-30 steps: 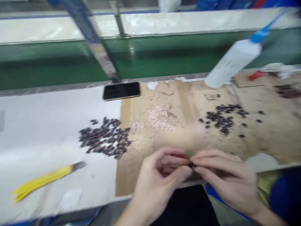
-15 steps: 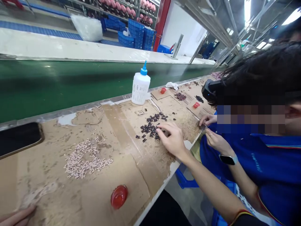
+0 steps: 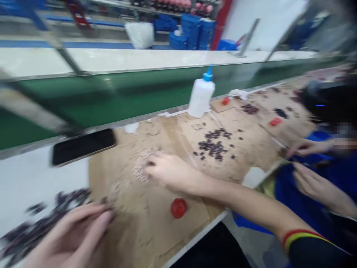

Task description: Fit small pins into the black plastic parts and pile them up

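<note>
My right hand (image 3: 174, 173) reaches over the pile of small pale pink pieces (image 3: 141, 165), fingertips bent down on its right side; what the fingers hold, if anything, is hidden. At the lower left, my left hand (image 3: 75, 234) pinches a small dark piece (image 3: 107, 204) between thumb and fingertips, blurred by motion. Left of that hand lies a heap of dark reddish pieces (image 3: 30, 234) on a white surface. A red round cap (image 3: 178, 208) sits on the cardboard below my right hand. Loose dark pieces (image 3: 213, 145) are scattered farther right.
A white bottle with a blue nozzle (image 3: 201, 97) stands at the back edge. The black phone (image 3: 83, 147) lies at the back left. At the right, another person's hands (image 3: 315, 178) work over the table edge. A green-sided white ledge (image 3: 125, 87) runs behind.
My right hand has moved left from the dark pieces to the pale pink pile. My left hand has come farther into view with a dark piece. The view has turned left.
</note>
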Tool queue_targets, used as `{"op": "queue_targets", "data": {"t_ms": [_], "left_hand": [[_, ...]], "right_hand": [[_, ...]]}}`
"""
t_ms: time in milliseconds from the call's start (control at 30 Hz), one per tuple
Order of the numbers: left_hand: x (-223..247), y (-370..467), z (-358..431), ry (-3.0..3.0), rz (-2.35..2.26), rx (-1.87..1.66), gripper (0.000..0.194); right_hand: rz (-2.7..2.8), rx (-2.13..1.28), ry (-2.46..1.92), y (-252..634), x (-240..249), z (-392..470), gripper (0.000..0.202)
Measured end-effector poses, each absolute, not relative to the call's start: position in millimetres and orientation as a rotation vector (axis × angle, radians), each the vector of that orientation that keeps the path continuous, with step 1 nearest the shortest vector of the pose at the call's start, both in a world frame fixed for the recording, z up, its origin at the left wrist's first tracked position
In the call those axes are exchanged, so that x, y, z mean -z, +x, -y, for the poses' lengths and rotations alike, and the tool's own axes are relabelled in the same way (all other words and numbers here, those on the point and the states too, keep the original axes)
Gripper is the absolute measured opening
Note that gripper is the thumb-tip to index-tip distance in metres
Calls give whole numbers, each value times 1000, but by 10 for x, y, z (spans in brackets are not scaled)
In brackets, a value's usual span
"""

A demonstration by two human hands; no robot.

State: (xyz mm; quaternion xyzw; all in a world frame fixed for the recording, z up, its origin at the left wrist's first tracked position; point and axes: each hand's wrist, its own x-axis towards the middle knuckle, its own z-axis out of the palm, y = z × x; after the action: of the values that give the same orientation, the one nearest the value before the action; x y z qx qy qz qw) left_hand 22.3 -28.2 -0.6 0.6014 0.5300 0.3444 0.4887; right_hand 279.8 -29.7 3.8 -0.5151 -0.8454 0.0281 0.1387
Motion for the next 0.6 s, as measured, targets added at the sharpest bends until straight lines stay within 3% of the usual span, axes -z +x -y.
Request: {"op": "queue_targets", "data": {"t_ms": [100,233,367,500,600], "left_hand": [[-147,387,605,962,-1202,-1012,25],[-64,623,638,887,-1167,-1124,23],[-56,612,732,831,-1054,-1147,13],[-46,594,798,824,-972,-1151,15],[-48,647,814,858,-961,-1161,18]], "right_hand": [[2359,-176,-1425,2839,49,286,20],[2277,-244,-1395,2882,218,180,29],[2226,-262,-1438,2891,177,207,24],[2107,-288,-1473,2939,26,292,18],[1834,-534,-1511,2965,-106,440,11]]}}
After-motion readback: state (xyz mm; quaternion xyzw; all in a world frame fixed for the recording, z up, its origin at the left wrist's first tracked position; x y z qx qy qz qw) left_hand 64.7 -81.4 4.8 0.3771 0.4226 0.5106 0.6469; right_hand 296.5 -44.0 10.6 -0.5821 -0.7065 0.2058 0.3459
